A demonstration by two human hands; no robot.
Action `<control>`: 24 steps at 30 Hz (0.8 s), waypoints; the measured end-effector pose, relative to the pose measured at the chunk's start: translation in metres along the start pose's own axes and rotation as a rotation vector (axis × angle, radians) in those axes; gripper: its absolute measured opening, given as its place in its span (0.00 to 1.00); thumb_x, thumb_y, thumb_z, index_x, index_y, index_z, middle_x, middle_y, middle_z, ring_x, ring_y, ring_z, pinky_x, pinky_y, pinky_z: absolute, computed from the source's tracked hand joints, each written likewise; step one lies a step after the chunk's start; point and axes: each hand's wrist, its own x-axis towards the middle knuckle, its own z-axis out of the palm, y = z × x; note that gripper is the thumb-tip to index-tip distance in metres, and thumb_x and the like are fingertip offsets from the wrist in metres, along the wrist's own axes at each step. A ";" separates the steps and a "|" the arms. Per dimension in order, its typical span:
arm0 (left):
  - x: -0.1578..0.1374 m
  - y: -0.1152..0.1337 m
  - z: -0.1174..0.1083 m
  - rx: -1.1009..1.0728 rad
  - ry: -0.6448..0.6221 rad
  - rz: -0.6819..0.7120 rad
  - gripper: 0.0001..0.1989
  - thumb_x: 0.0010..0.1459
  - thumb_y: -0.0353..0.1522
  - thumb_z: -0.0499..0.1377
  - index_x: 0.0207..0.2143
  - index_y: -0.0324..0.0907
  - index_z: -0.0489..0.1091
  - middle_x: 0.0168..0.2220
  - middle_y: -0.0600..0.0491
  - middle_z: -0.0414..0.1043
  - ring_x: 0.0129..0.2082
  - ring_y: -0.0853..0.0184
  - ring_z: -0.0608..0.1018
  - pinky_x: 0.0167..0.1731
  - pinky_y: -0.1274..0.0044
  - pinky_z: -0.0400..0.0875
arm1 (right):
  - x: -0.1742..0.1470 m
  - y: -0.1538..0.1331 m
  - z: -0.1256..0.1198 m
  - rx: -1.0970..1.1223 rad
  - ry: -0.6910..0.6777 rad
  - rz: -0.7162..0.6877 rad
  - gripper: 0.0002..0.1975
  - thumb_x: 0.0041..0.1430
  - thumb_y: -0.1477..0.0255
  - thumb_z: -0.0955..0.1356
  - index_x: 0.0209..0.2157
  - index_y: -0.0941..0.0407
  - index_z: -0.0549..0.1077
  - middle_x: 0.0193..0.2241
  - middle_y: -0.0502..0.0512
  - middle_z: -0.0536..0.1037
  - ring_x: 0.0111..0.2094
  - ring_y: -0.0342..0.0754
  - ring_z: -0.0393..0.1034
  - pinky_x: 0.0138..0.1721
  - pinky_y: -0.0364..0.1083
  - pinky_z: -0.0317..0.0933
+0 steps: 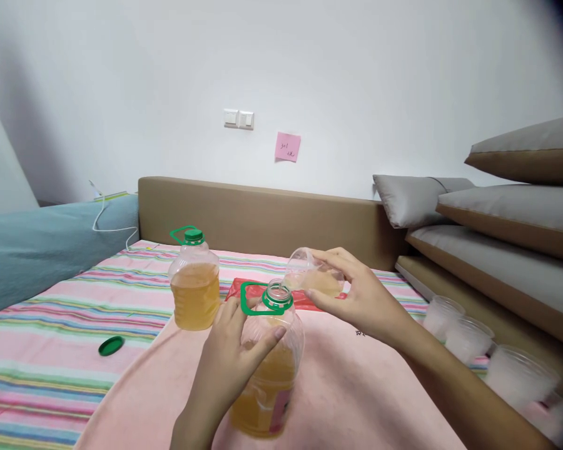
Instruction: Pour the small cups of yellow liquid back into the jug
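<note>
My left hand (239, 350) is wrapped round the upper side of a clear plastic bottle (267, 400) with amber liquid in it. The bottle's mouth is uncapped, and a green carry handle (251, 299) circles its neck. In my right hand (351, 290) a clear plastic cup (304, 265) is tilted sideways, its rim at the bottle's mouth. Amber liquid lies along the cup's lower side. Behind and left stands a second bottle (194, 294) of amber liquid, its green cap on. A loose green cap (111, 345) lies on the striped sheet.
Several clear plastic cups (469, 337) stand in a row at the right. Beyond them rise stacked grey-brown cushions (507, 250). A red plastic sheet (237, 289) lies behind the front bottle. Pink cloth (356, 387) spreads underneath. A brown headboard (244, 212) borders the back.
</note>
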 end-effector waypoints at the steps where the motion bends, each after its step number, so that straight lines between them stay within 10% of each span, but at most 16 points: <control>1: 0.000 0.000 0.000 0.001 0.002 -0.008 0.30 0.64 0.60 0.62 0.55 0.48 0.75 0.57 0.44 0.73 0.61 0.45 0.73 0.64 0.51 0.65 | 0.000 -0.001 -0.001 -0.008 -0.007 0.002 0.32 0.58 0.62 0.74 0.65 0.48 0.77 0.49 0.55 0.77 0.51 0.54 0.75 0.50 0.53 0.71; 24: -0.001 0.000 0.000 0.002 0.012 -0.005 0.31 0.64 0.61 0.61 0.52 0.48 0.76 0.58 0.44 0.73 0.61 0.44 0.73 0.57 0.54 0.73 | 0.005 -0.006 -0.007 -0.055 -0.087 -0.059 0.33 0.60 0.62 0.74 0.67 0.49 0.75 0.53 0.55 0.75 0.55 0.53 0.74 0.60 0.57 0.67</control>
